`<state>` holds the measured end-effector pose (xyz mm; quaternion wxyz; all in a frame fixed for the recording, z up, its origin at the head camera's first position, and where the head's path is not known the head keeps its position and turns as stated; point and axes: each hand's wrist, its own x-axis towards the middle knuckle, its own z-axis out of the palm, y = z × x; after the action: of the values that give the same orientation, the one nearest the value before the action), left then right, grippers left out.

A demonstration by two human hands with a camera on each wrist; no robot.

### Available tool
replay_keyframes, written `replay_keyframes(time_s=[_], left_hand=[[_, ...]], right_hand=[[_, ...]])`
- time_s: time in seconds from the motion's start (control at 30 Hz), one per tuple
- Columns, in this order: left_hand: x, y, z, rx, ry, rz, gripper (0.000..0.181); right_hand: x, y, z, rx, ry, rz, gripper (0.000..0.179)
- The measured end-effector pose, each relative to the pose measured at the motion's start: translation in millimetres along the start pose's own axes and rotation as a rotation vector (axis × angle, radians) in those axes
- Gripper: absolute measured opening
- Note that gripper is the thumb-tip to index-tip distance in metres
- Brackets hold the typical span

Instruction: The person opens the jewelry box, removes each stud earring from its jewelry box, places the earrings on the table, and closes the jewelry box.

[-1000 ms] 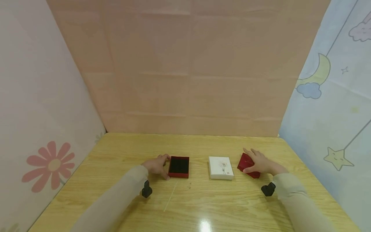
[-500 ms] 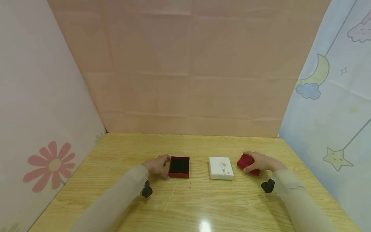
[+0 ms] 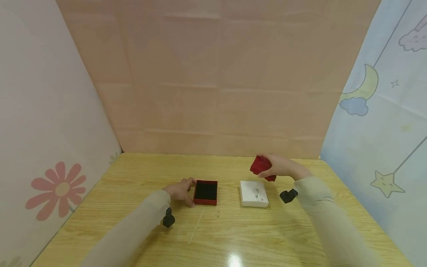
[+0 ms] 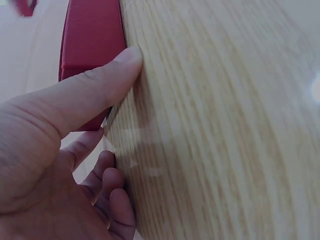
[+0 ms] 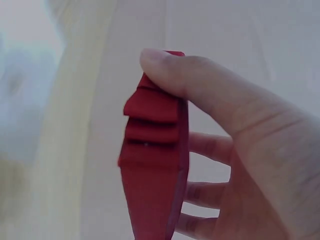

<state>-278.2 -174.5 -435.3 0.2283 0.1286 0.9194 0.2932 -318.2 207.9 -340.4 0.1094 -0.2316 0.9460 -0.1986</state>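
Holding a red piece (image 3: 258,166) with the right hand (image 3: 281,165), right of the middle of the head view.
If the right thumb presses too lightly, the piece could, in my judgement, turn or fall, because its folded side is uneven; lowered carelessly, it could also knock the white box (image 3: 253,193) on the counter (image 3: 233,231), just below it in the frame. The red box (image 3: 205,202), near the frame's middle, could shift if the left hand (image 3: 180,190) pushes its side. About the grip: the right one is clamped on the piece, thumb on one side, fingers on the other. The left one is spread apart, thumb and forefinger at two corners of the red box's left side.
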Motion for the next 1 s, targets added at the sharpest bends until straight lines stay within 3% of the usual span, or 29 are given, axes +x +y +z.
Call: replay_keyframes(time_s=[0.27, 0.47, 0.7, 1.0], left_hand=[[-1.7, -0.4, -1.0, -0.001, -0.002, -0.001, 0.079], [0.7, -1.1, -1.5, -0.002, 0.002, -0.008, 0.078], [3.3, -2.2, -1.7, 0.042, 0.007, 0.001, 0.078], [6.1, -3.7, -0.2, 0.022, 0.017, 0.011, 0.075]], right_hand=[[26.1, -78, 9, -0.087, 0.011, -0.119, 0.085], [43.3, -117, 30, -0.122, 0.025, -0.232, 0.086], [57.6, -138, 61, -0.176, -0.001, -0.293, 0.09], [67.2, -136, 101, -0.216, -0.044, -0.299, 0.09]])
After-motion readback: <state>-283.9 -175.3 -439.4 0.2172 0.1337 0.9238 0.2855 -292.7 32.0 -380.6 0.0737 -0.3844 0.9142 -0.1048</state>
